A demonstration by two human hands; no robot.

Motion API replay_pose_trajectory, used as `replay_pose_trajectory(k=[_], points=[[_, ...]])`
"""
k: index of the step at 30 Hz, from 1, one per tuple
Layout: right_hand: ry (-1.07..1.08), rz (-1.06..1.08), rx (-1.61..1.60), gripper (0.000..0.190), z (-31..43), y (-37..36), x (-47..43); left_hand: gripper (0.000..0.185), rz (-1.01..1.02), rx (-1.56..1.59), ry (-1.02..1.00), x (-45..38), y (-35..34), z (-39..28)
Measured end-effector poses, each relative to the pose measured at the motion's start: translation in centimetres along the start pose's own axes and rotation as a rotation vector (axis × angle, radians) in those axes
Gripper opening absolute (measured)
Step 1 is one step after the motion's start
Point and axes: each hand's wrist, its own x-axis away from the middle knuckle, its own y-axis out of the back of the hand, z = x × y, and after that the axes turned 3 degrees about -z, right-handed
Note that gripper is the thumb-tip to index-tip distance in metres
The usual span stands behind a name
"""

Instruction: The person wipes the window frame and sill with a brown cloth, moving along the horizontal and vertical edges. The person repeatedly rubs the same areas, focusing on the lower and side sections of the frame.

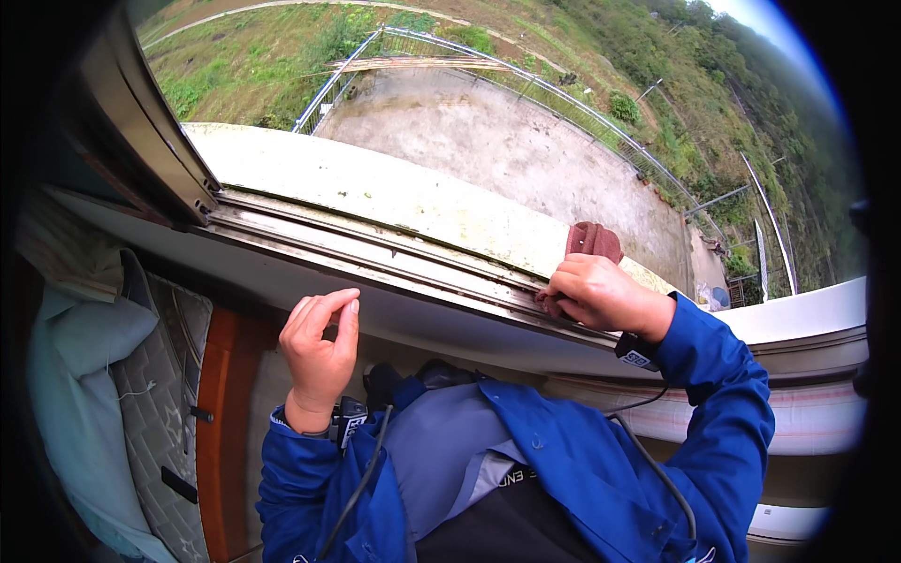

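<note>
My right hand (591, 290) is closed on a reddish-brown cloth (595, 241) at the metal window track (394, 253). Part of the cloth sticks out above the fingers over the pale outer sill (380, 184), and another part is pressed down into the track. Dark specks of dirt lie along the grooves. My left hand (320, 345) is raised on the room side of the track, its thumb near the bent fingers, with no object visible in it.
A sliding window frame (144, 119) stands at the left end of the track. Below left are a mattress (158, 394) with bedding, a dark phone-like object (179, 485) and a wooden bed board (225, 422). Outside, a railing (598, 119) borders a concrete terrace. Cables run along both sleeves.
</note>
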Motion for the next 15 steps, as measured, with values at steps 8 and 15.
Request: replay_pose_trajectory(k=[8,15], points=[[0.114,-0.082,-0.054,0.016,-0.3,-2.5,-5.9,0.012,-0.011,0.014,0.013,-0.3,-0.2,0.2],[-0.01,-0.65,0.038,0.011,-0.8,0.5,-13.9,0.012,-0.011,-0.018,0.013,0.3,1.0,0.6]])
